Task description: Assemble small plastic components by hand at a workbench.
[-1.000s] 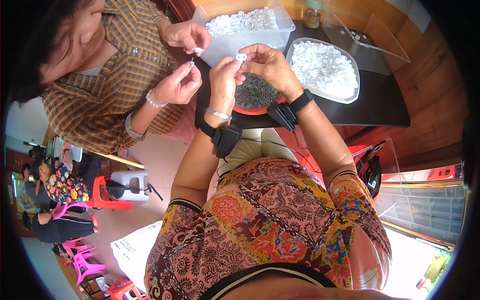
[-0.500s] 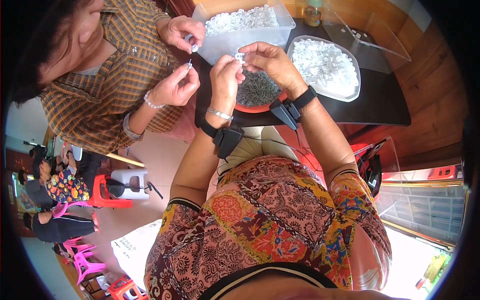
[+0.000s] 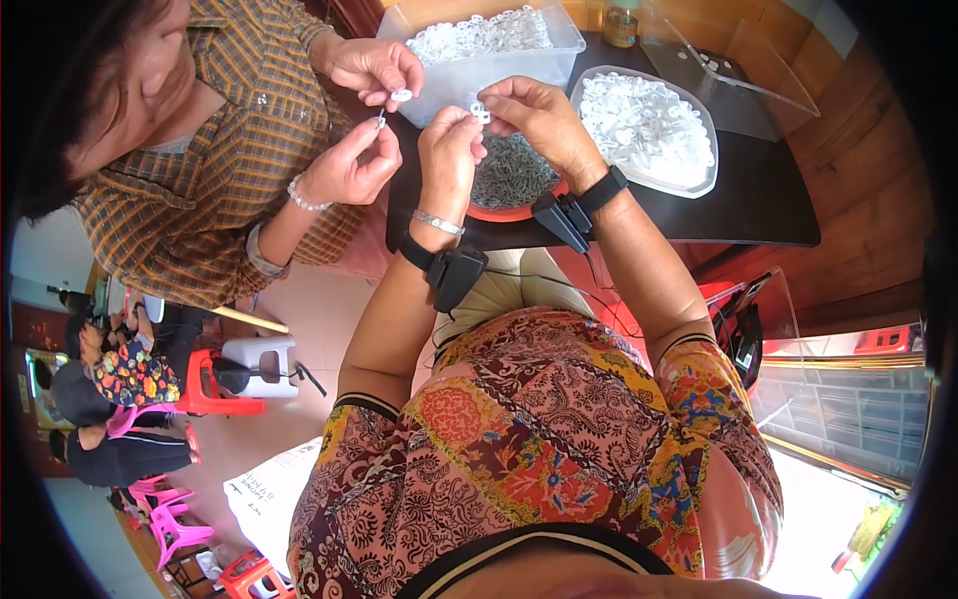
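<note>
Between my two hands is a small white plastic ring piece (image 3: 480, 113), pinched by the fingertips of both. My left hand (image 3: 448, 152) grips it from below left, fingers closed. My right hand (image 3: 540, 119) holds its upper right side between thumb and forefinger. Whether a second small part sits between my left fingers is hidden. Below my hands stands a red bowl (image 3: 502, 214) full of small dark grey metal pieces (image 3: 513, 176). Right of it, a white tray (image 3: 715, 165) carries a heap of loose white plastic pieces (image 3: 647, 130).
A translucent bin (image 3: 454, 83) of white pieces stands behind my hands. At left, a co-worker's hands (image 3: 351, 165) hold small white parts close to my left hand. A clear box (image 3: 743, 90) and a jar (image 3: 620, 24) are on the black table (image 3: 768, 205).
My hands stay nearly in place, and the white ring piece is turned slightly between my fingertips. The co-worker's two hands have come closer together, bringing their parts near each other.
</note>
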Available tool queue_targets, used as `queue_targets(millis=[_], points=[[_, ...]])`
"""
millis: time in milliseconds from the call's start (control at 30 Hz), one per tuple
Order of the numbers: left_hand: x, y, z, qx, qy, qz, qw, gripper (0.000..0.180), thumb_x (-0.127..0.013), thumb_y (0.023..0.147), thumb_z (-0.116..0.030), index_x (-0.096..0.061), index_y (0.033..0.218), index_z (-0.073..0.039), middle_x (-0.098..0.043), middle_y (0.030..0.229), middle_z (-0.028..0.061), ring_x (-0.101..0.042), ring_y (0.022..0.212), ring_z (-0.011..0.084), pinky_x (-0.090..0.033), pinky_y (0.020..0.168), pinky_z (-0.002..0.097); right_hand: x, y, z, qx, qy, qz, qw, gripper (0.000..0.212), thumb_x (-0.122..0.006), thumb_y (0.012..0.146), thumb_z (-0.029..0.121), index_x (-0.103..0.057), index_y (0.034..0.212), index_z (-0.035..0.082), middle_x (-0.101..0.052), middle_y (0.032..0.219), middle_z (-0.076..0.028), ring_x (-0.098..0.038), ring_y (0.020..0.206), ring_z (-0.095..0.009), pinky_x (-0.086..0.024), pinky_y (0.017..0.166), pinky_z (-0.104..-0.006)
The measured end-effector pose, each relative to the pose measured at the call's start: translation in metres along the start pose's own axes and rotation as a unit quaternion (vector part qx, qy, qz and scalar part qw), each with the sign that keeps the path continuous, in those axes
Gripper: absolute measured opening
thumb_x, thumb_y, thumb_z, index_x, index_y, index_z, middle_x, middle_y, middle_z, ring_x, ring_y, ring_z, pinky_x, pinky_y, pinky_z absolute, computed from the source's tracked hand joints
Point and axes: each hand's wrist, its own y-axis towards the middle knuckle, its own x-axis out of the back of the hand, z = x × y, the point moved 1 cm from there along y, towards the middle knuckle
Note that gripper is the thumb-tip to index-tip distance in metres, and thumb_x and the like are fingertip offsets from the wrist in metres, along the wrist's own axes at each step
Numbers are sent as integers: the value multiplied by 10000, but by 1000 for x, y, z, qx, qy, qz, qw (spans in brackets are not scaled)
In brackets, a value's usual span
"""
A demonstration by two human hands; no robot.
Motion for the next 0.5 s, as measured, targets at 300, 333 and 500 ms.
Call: queue_targets(millis=[300, 333, 500], points=[[2, 1, -1, -18, 45, 9, 999, 144, -561, 873, -124, -590, 787, -12, -544, 656, 3, -489, 537, 59, -384, 492, 202, 2, 2, -3, 48, -44, -1, 998, 177, -613, 917, 128, -674, 1037, 13, -659, 878, 2, -587, 761, -65, -495, 729, -216], [2, 1, -2, -23, 56, 11, 998, 146, -559, 873, -121, -589, 783, -9, -545, 653, 3, -487, 536, 61, -388, 498, 207, 1, 1, -3, 47, -48, -1, 998, 177, -614, 917, 129, -674, 1036, 13, -659, 876, 3, -587, 763, -65, -495, 729, -217], [3, 0, -3, -27, 76, 5, 997, 150, -553, 872, -115, -584, 775, -4, -543, 647, 1, -483, 538, 64, -395, 507, 218, 2, 2, -4, 48, -64, 5, 997, 180, -613, 920, 133, -673, 1038, 12, -657, 878, 1, -590, 774, -68, -498, 731, -221]])
